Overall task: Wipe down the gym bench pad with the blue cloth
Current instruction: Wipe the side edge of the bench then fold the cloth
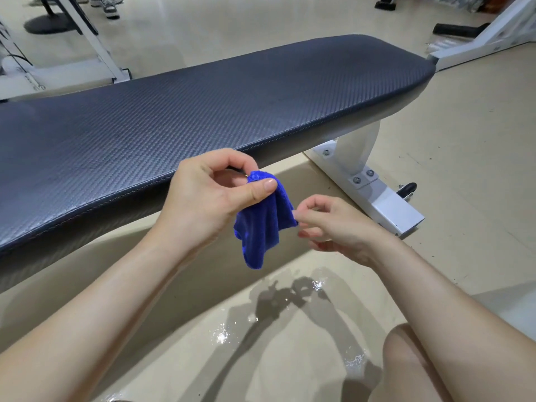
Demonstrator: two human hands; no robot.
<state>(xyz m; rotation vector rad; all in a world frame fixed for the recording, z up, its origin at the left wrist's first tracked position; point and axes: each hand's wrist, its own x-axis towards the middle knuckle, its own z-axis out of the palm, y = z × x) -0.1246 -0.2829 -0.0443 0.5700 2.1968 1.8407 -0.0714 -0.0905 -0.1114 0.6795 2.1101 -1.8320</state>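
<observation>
A long dark textured bench pad [203, 105] runs from the left edge to the upper right. In front of its near edge hangs a small blue cloth [259, 227], off the pad. My left hand [208, 198] pinches the cloth's top corner between thumb and fingers. My right hand [333, 224] is just right of the cloth, its fingertips pinching the cloth's right edge.
The bench's white metal leg and foot [374, 192] stand on the beige floor at the right, with a small black wheel [407, 189]. White equipment frames [95, 44] stand behind the bench at upper left and upper right. My bare knee [412, 364] is at the lower right.
</observation>
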